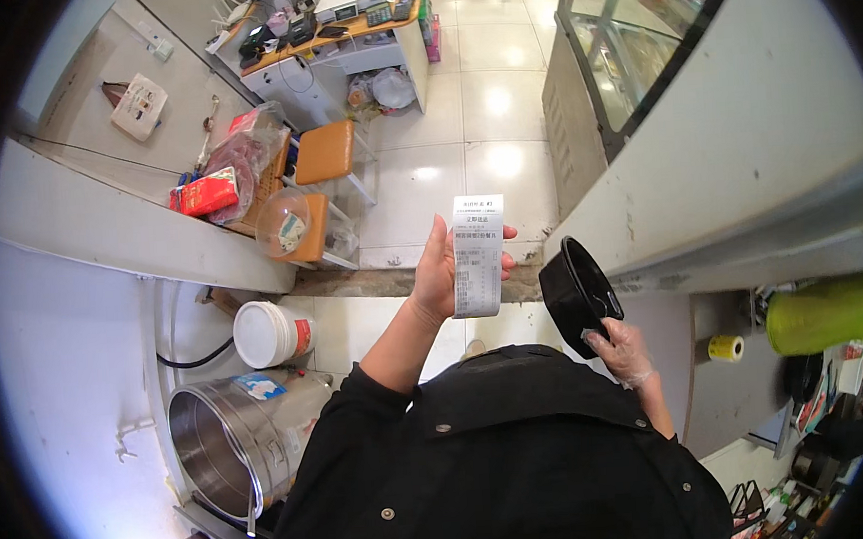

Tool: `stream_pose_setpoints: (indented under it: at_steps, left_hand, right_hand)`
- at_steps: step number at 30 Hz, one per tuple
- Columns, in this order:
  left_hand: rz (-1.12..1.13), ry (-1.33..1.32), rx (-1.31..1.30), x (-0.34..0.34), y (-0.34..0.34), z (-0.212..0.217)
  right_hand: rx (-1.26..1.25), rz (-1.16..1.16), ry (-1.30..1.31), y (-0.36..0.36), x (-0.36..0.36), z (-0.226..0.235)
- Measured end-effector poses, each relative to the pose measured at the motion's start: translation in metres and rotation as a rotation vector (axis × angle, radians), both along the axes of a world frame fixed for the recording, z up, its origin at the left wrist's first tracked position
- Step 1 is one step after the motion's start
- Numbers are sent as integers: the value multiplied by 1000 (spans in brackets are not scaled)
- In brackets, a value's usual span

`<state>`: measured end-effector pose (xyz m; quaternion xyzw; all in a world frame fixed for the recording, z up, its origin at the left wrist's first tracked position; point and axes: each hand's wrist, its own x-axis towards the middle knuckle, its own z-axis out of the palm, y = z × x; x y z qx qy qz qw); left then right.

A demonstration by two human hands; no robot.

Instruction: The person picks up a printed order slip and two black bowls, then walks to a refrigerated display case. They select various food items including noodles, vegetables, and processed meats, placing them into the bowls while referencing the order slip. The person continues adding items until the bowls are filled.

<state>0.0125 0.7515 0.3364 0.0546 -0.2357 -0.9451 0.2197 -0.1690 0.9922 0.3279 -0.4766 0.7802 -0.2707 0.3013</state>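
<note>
In front of my body, my left hand (436,278) holds a long white printed receipt (478,267). The paper lies across the palm, with the thumb up along its left side and fingertips showing past its right edge. To the right, my right hand (623,353) wears a clear plastic glove and grips the rim of a black plastic bowl (567,292). The bowl is tilted on its side, its opening turned to the right. Its inside is mostly dark, so I cannot tell whether anything is in it.
A raised doorway sill (354,282) crosses ahead, between white walls. Orange-topped stools (326,151) and a cluttered counter (327,43) stand beyond at left; a glass display case (625,45) is at right. Nearer left are a white bucket (262,335) and a large steel pot (207,452).
</note>
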Motion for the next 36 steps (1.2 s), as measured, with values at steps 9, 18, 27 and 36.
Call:
stream_pose_setpoints:
  at_steps: [9,18,27,36]
  left_hand:
    - [149,33,6,-22,-128,4]
    - [259,31,-40,-75,-273,13]
    - [132,117,-46,-181,-491,-50]
    - [-44,186,-13,-355,-698,-80]
  right_hand:
    - [-219,150,167,-175,-51,-18]
    - [-181,255,163,-361,-124,-19]
    - [-201,111,122,-535,-218,-74]
    - [-99,-80,-24,-695,-339,-93]
